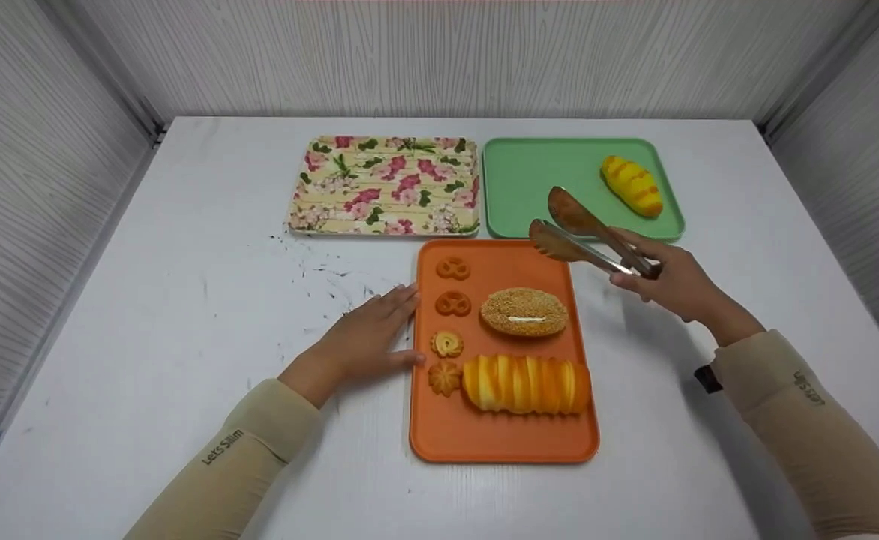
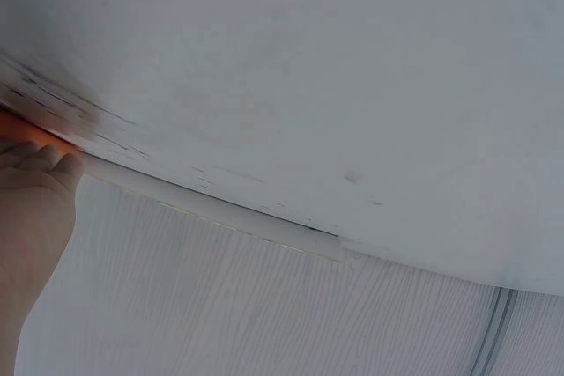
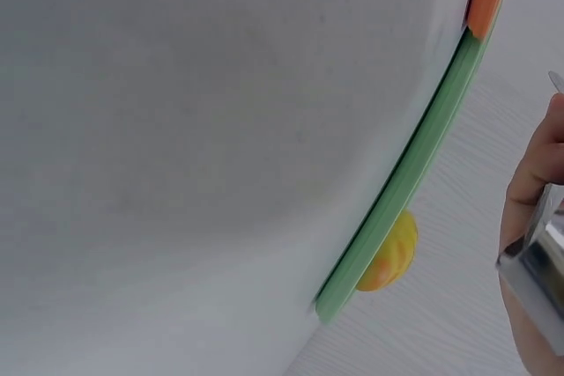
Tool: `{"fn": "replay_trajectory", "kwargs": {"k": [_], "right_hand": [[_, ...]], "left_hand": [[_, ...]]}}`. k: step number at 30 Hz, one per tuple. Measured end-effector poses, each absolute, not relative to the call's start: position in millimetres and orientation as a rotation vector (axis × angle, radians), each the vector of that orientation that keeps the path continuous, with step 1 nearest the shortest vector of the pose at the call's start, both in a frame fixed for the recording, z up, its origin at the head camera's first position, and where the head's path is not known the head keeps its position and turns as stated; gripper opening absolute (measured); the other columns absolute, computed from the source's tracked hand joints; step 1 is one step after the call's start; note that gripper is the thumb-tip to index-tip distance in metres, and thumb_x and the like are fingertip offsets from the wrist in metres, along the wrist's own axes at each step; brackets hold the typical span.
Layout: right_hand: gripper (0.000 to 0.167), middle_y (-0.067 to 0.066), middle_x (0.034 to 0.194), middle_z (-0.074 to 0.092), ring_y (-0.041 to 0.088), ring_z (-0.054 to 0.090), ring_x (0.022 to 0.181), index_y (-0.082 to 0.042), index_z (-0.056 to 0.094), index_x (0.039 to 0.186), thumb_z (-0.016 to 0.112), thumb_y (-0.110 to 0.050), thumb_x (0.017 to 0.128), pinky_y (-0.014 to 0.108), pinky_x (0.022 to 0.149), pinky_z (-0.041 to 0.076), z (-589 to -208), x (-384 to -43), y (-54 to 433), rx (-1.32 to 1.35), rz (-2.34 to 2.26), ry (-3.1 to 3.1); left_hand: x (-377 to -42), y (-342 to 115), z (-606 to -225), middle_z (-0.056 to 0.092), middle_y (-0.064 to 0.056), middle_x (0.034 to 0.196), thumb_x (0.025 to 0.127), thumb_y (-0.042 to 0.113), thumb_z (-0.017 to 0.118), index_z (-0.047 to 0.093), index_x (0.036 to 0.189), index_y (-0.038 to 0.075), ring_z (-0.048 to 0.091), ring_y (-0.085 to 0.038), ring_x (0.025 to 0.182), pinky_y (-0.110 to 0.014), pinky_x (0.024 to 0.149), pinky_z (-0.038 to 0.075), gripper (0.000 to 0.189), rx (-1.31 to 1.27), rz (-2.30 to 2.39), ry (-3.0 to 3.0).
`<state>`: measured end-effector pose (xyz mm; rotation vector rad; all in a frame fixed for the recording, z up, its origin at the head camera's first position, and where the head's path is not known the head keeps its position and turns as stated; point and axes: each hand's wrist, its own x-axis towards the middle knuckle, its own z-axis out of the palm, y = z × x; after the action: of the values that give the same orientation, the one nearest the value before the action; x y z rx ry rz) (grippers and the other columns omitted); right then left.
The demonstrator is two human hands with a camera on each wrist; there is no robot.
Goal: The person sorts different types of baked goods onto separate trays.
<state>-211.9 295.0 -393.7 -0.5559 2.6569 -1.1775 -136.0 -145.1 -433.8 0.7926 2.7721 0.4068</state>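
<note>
My right hand (image 1: 668,279) grips a pair of metal tongs (image 1: 597,238) with brown tips. Their spread tips hang over the near edge of the green tray (image 1: 514,217), left of a yellow striped bread (image 1: 631,186). My left hand (image 1: 368,337) rests with straight fingers against the left edge of the orange tray (image 1: 499,442). On that tray lie a sesame bun (image 1: 524,312), a long sliced loaf (image 1: 527,385), two pretzel cookies (image 1: 453,304), a swirl cookie (image 1: 447,344) and a flower-shaped cookie (image 1: 445,379). In the right wrist view, the tongs' metal end (image 3: 538,275) shows in the hand.
A floral tray (image 1: 387,184) stands at the back left, beside the green one. Wood-patterned panels (image 1: 439,60) wall the white table (image 1: 184,300) at the back and sides. Dark marks (image 1: 323,274) show on the tabletop below the floral tray.
</note>
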Motion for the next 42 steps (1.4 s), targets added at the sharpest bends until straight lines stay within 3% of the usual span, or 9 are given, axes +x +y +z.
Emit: {"fn": "replay_trajectory", "kwargs": {"k": [5, 9, 17, 23, 34, 42], "right_hand": [[0.064, 0.02, 0.102, 0.061, 0.03, 0.054, 0.054, -0.011, 0.041, 0.145, 0.07, -0.015, 0.088, 0.034, 0.05, 0.049, -379.6, -193.0, 285.8, -0.656, -1.229, 2.557], [0.063, 0.015, 0.087, 0.061, 0.037, 0.052, 0.051, -0.007, 0.044, 0.143, 0.071, -0.01, 0.086, 0.032, 0.047, 0.048, -376.2, -184.3, 285.0, -0.717, -1.238, 2.503], [0.062, 0.01, 0.093, 0.062, 0.01, 0.045, 0.05, -0.004, 0.047, 0.141, 0.073, -0.007, 0.084, 0.025, 0.045, 0.043, -377.7, -177.1, 286.8, -0.823, -1.164, 2.486], [0.064, 0.008, 0.093, 0.064, 0.009, 0.037, 0.049, -0.003, 0.049, 0.139, 0.076, -0.007, 0.081, 0.023, 0.044, 0.036, -379.2, -174.7, 286.9, -0.913, -1.125, 2.447], [0.067, 0.008, 0.092, 0.065, 0.01, 0.043, 0.048, -0.002, 0.049, 0.138, 0.079, -0.009, 0.078, 0.023, 0.044, 0.04, -381.1, -172.0, 286.2, -0.965, -1.102, 2.371], [0.059, 0.004, 0.085, 0.066, 0.008, 0.04, 0.05, 0.001, 0.053, 0.134, 0.077, -0.008, 0.08, 0.021, 0.044, 0.036, -381.5, -170.5, 284.7, -1.018, -1.088, 2.386]], "left_hand": [[-136.0, -144.9, -434.4, 0.007, -0.002, 0.159, 0.089, 0.066, 0.046, 0.015, 0.153, 0.01, 0.007, -0.019, 0.144, -0.038, 0.114, 0.013, 0.091, 0.794, 0.397, 2.771], [-136.6, -144.8, -434.7, 0.007, -0.003, 0.159, 0.089, 0.066, 0.045, 0.014, 0.153, 0.009, 0.007, -0.019, 0.144, -0.038, 0.114, 0.013, 0.092, 0.799, 0.391, 2.768], [-137.7, -144.6, -435.3, 0.011, -0.003, 0.159, 0.089, 0.062, 0.049, 0.017, 0.153, 0.008, 0.009, -0.019, 0.144, -0.039, 0.114, 0.015, 0.089, 0.804, 0.399, 2.768], [-136.9, -144.9, -435.0, 0.009, -0.003, 0.159, 0.089, 0.063, 0.048, 0.016, 0.153, 0.008, 0.008, -0.02, 0.144, -0.039, 0.114, 0.014, 0.09, 0.796, 0.395, 2.764], [-138.1, -144.3, -434.5, 0.008, -0.003, 0.159, 0.089, 0.063, 0.048, 0.015, 0.153, 0.008, 0.007, -0.02, 0.144, -0.038, 0.114, 0.012, 0.091, 0.814, 0.384, 2.757], [-138.0, -144.7, -435.3, 0.007, -0.002, 0.159, 0.089, 0.064, 0.048, 0.015, 0.153, 0.009, 0.007, -0.019, 0.144, -0.038, 0.114, 0.012, 0.091, 0.8, 0.392, 2.754]]}}
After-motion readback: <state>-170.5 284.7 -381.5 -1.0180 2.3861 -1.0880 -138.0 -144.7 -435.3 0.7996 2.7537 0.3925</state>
